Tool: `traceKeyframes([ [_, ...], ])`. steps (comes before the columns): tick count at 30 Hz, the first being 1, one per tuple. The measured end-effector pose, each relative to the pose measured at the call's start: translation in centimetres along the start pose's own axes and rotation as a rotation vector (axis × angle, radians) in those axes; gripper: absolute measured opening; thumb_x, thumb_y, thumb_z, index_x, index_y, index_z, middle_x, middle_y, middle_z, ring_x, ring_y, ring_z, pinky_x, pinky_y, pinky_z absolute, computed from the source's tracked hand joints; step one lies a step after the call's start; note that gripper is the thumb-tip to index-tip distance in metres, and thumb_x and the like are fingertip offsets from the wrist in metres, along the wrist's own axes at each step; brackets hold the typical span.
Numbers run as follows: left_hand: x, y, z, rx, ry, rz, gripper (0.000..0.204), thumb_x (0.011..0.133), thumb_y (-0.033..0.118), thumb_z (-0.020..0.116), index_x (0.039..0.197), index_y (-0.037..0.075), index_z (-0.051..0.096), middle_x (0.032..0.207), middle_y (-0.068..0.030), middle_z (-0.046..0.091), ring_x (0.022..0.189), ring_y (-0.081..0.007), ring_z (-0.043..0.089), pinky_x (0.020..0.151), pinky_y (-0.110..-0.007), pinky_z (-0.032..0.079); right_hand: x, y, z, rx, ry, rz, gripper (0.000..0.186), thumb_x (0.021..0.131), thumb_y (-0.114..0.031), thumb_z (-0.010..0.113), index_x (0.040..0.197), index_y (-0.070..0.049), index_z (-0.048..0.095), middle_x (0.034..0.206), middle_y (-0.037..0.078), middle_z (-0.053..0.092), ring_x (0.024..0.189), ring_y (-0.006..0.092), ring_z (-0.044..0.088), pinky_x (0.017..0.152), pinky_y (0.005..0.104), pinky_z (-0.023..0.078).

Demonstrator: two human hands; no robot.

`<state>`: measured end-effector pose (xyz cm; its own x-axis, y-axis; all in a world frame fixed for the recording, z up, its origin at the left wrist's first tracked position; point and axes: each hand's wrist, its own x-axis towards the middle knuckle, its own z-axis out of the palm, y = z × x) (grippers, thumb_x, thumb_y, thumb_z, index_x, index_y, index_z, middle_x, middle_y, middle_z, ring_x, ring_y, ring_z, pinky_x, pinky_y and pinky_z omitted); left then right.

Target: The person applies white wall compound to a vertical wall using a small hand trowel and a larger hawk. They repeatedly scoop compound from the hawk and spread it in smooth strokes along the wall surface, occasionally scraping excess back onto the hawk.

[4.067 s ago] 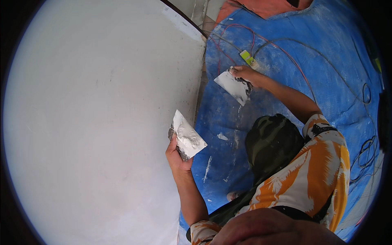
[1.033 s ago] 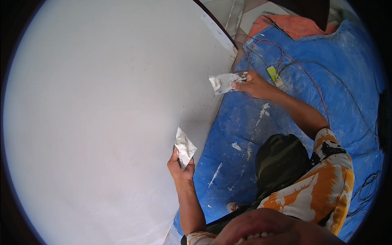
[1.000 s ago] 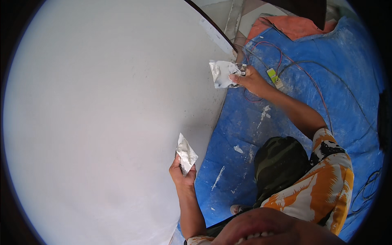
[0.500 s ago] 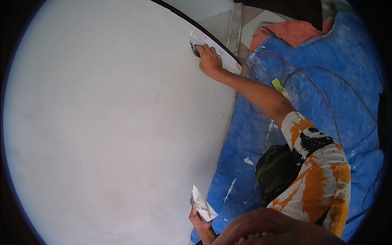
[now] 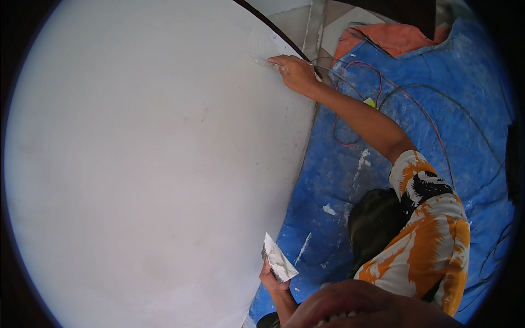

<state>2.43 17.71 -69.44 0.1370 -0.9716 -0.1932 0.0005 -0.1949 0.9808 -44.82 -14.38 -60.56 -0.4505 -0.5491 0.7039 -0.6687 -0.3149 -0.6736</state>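
A broad white wall point(image 5: 153, 164) fills the left side of the head view. My right hand point(image 5: 298, 75) reaches far up to it, close to the dark strip along its edge. The fingers are closed on a putty knife point(image 5: 278, 65), seen nearly edge-on and mostly hidden by the hand. A fresh wet streak of putty point(image 5: 257, 59) lies by the fingertips. Low down, my left hand point(image 5: 272, 280) grips a second putty knife point(image 5: 280, 264), its flat metal blade loaded with white putty. This handle is hidden in the palm.
A blue sheet point(image 5: 328, 229) spotted with white covers the floor on the right. Red and dark cables point(image 5: 415, 101) cross it, with a yellow-green item point(image 5: 370, 102) among them. An orange-red cloth point(image 5: 399, 38) lies at the far end. The dark strip point(image 5: 273, 27) borders the wall.
My right hand has moved slightly right and down, and its putty knife has turned from face-on to nearly edge-on. A putty streak shows where the blade was. My left hand has risen a little.
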Motion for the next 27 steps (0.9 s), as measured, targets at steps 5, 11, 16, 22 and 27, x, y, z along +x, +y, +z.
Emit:
traceKeyframes([
  [5, -0.1, 0.3, 0.6, 0.14, -0.003, 0.026, 0.041, 0.094, 0.017, 0.054, 0.132, 0.0, 0.054, 0.121, -0.0125, 0.065, 0.108, -0.028, 0.064, 0.096, -0.043, 0.051, -0.2, 3.8, 0.4, 0.007, 0.236, 0.242, 0.033, 0.094, -0.01, 0.054, 0.126, -0.009, 0.062, 0.122, 0.015, 0.065, 0.11, 0.0341, 0.062, 0.092, 0.0431, 0.05],
  [11, -1.5, 0.7, 1.6, -0.079, 0.072, -0.038, 0.042, 0.094, 0.017, 0.055, 0.133, 0.0, 0.053, 0.121, -0.0128, 0.064, 0.108, -0.0282, 0.064, 0.097, -0.043, 0.051, 2.4, 2.9, 0.9, -0.135, 0.263, 0.219, 0.044, 0.09, -0.006, 0.054, 0.134, -0.012, 0.054, 0.128, 0.011, 0.06, 0.113, 0.0345, 0.059, 0.095, 0.045, 0.049],
  [16, -0.1, 1.0, 1.4, -0.471, -0.004, -0.165, 0.042, 0.094, 0.017, 0.055, 0.132, 0.0, 0.053, 0.121, -0.0129, 0.065, 0.108, -0.0284, 0.064, 0.097, -0.043, 0.051, 0.5, 3.0, 0.4, -0.07, 0.103, 0.121, 0.046, 0.088, -0.001, 0.053, 0.133, -0.011, 0.055, 0.127, 0.01, 0.06, 0.114, 0.0336, 0.058, 0.097, 0.044, 0.048],
  [22, -0.1, 0.9, 1.6, -0.55, -0.005, -0.223, 0.042, 0.092, 0.016, 0.055, 0.131, 0.0, 0.054, 0.12, -0.0133, 0.065, 0.107, -0.0288, 0.064, 0.097, -0.044, 0.051, 2.2, 3.9, -0.1, -0.078, 0.232, 0.227, 0.041, 0.09, -0.002, 0.051, 0.13, -0.012, 0.057, 0.127, 0.01, 0.061, 0.114, 0.0334, 0.058, 0.097, 0.044, 0.048],
  [27, -0.4, 1.0, 2.2, -0.511, 0.009, -0.207, 0.042, 0.092, 0.016, 0.056, 0.131, 0.0, 0.054, 0.12, -0.0131, 0.065, 0.108, -0.0285, 0.064, 0.096, -0.044, 0.051, 3.2, 3.8, 0.8, -0.059, 0.295, 0.203, 0.043, 0.09, -0.002, 0.051, 0.131, -0.012, 0.056, 0.128, 0.009, 0.06, 0.114, 0.0331, 0.058, 0.097, 0.0451, 0.048],
])
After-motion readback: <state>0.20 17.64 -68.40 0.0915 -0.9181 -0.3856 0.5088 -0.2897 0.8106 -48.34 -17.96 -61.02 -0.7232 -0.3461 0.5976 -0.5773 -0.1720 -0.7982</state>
